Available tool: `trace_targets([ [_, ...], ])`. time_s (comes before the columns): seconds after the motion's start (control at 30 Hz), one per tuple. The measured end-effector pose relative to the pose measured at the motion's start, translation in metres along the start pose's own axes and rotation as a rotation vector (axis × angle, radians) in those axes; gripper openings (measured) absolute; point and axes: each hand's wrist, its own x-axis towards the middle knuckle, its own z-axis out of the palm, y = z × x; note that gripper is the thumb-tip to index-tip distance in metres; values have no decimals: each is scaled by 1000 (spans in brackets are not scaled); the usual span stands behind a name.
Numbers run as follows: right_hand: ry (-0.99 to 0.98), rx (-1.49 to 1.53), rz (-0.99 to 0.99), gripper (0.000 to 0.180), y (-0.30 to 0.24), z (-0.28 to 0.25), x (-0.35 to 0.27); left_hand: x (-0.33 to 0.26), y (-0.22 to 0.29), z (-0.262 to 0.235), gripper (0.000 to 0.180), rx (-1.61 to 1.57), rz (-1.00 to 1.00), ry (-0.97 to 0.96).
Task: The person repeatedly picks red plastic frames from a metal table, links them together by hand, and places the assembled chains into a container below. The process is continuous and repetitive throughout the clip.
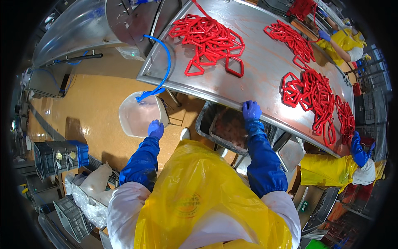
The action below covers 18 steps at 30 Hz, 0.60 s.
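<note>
My left hand rests, fingers curled, on the near rim of the white bucket, a blue hose dropping into it just beyond. My right hand clamps the desk edge above a tray of dark filling. Red sausage chains already lie piled beyond it; bare steel stays open between heaps.

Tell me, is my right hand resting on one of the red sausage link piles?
No, the right hand in its blue glove grips the bare edge of the steel table, apart from the red sausage links.
</note>
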Motion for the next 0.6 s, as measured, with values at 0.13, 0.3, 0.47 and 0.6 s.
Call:
trace_targets([
  [0.13,-33,-19,9,22,-3,-2,2,-3,3,-2,36,19,-34,-8],
  [0.3,-30,-47,21,23,-1,-6,-1,1,6,-1,36,15,-13,-18],
  [0.47,-83,49,22,26,-5,-11,5,0,-18,15,42,-107,58,94],
  [0.6,-82,-10,70,23,-6,-6,5,0,-9,8,40,4,41,17],
])
